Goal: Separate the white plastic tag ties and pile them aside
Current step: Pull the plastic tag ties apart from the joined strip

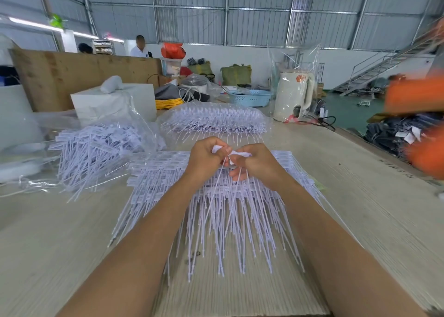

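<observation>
A stack of joined white plastic tag ties [168, 172] lies on the wooden table in front of me, its thin tails fanned toward me. Above it my left hand [204, 158] and my right hand [257, 165] are close together, both pinching the white heads of a few tag ties [237, 153] whose tails hang down between the hands. A loose pile of separated ties [96, 148] lies to the left on clear plastic. Another stacked bundle of ties [213, 120] sits farther back in a clear bag.
A white box [115, 100] stands behind the left pile. A cream electric kettle in plastic wrap [293, 95] and a blue basket [249, 98] are at the back. A blurred orange-sleeved person [420, 124] is at the right edge of the table [360, 196].
</observation>
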A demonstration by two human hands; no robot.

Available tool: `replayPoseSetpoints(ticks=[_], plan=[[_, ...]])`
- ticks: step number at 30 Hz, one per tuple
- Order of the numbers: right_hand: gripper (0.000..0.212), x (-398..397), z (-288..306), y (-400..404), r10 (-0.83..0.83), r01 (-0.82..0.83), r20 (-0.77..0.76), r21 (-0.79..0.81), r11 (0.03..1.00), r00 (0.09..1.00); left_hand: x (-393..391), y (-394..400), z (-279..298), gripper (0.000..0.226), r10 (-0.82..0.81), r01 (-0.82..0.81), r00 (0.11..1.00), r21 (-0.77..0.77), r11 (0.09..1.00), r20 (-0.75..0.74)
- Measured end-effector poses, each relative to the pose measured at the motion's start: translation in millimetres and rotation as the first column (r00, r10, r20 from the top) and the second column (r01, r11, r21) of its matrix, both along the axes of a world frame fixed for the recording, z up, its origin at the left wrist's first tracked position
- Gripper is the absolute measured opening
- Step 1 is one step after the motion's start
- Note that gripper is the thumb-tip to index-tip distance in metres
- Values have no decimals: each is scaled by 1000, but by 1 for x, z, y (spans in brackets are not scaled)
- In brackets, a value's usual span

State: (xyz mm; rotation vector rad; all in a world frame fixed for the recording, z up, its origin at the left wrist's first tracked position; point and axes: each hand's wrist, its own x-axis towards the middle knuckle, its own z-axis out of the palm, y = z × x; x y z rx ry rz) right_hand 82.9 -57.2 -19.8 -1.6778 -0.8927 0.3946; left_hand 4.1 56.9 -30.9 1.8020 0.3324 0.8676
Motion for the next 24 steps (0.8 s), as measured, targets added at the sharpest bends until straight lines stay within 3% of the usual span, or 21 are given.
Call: replayPoseSetpoints(ticks=[6,12,16,20,24], plan=[[7,-1,-1,-3,-18,14,55,76,997,998,1,-1,-2,6,-38,37,999,-134,990,-4],[16,0,-4,-3,-22,19,16,158,987,1000,0,-2,0,14,-47,55,998,-193,980,47],[10,-3,-2,-4,-39,35,26,155,987,999,-1,-2,-1,14,-52,54,999,-187,981,13],[10,-4,-1,-3,-142,131,112,103,986,984,1,-4,-1,16,-55,51,998,-164,985,-17],[12,-7,-3,4,-255,237,310,97,967,916,3,-6,-1,20,-32,31,999,-175,984,-2]])
